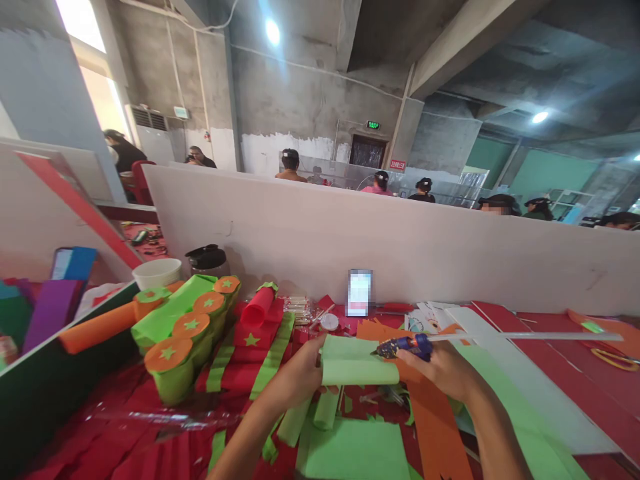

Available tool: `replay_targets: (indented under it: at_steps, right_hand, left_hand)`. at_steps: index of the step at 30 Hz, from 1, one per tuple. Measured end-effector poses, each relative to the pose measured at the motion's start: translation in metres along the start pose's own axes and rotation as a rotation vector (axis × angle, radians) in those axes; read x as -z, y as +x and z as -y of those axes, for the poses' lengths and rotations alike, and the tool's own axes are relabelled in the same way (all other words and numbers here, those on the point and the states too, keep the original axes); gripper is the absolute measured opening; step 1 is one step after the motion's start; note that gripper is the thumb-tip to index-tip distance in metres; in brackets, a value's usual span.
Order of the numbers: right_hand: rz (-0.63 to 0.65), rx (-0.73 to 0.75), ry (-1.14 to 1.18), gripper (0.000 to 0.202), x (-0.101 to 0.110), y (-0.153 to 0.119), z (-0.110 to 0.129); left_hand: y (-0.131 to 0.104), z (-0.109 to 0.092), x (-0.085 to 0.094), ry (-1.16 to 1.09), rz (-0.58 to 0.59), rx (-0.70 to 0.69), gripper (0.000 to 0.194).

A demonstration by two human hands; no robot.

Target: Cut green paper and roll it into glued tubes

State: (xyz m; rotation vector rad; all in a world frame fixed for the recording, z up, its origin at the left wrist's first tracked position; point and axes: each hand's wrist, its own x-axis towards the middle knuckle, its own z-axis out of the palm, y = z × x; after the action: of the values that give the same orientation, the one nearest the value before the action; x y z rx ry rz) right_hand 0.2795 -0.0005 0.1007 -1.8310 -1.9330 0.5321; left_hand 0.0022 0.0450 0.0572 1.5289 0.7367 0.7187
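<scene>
My left hand (pixel 306 368) grips the left end of a light green paper roll (pixel 360 370), its fingers partly hidden behind the paper. In my right hand (pixel 445 363) is a dark blue glue gun (pixel 405 347), with a long pale glue stick (pixel 540 337) reaching out of its back to the right. The gun's nozzle is at the upper right part of the green paper; whether it touches cannot be told. Below the roll lie a flat stack of green paper (pixel 353 450), smaller green rolls (pixel 327 408) and an orange paper strip (pixel 435 420).
At left stand green paper tubes with orange star tops (pixel 169 355), beside a red paper tube (pixel 259 307). A phone (pixel 359 293) leans on the white partition (pixel 300 233). Yellow-handled scissors (pixel 615 359) lie far right. Several people sit beyond the partition.
</scene>
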Motion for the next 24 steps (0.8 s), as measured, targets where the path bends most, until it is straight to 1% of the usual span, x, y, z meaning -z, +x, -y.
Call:
replay_targets:
  at_steps: [3,6,10,12,17,21,24]
  right_hand:
    - [-0.059,-0.048,-0.04,0.04,0.0021,-0.0009,-0.0027]
    - [-0.08,-0.087,-0.05,0.04,0.0014,0.0016,-0.0031]
    - [-0.034,-0.035,-0.008,0.039,0.0004,0.0021,-0.001]
    - [-0.014,-0.036,-0.014,0.039,0.0019,-0.0002,-0.0001]
    - [-0.062,-0.076,-0.002,0.039,0.0075,-0.006,0.003]
    - [-0.046,-0.06,-0.02,0.043,0.0064,-0.0054,0.0021]
    - [-0.039,-0.054,-0.037,0.044,0.0022,-0.0017,-0.0011]
  left_hand:
    - [0.0001,0.0029,0.0004,-0.002,0.001,-0.011,0.051]
    - [0.0003,0.0048,0.0003,0.004,0.0,-0.028,0.049]
    - [0.0,0.0037,0.0007,0.002,0.001,-0.037,0.047]
    - [-0.0002,0.0029,0.0014,0.012,0.0,-0.026,0.048]
    - [-0.0002,0.0032,0.0027,0.002,-0.002,-0.008,0.049]
    - [-0.0001,0.0032,0.0021,-0.014,-0.007,-0.017,0.053]
    - [-0.0002,0.002,0.0016,-0.021,-0.006,-0.022,0.051]
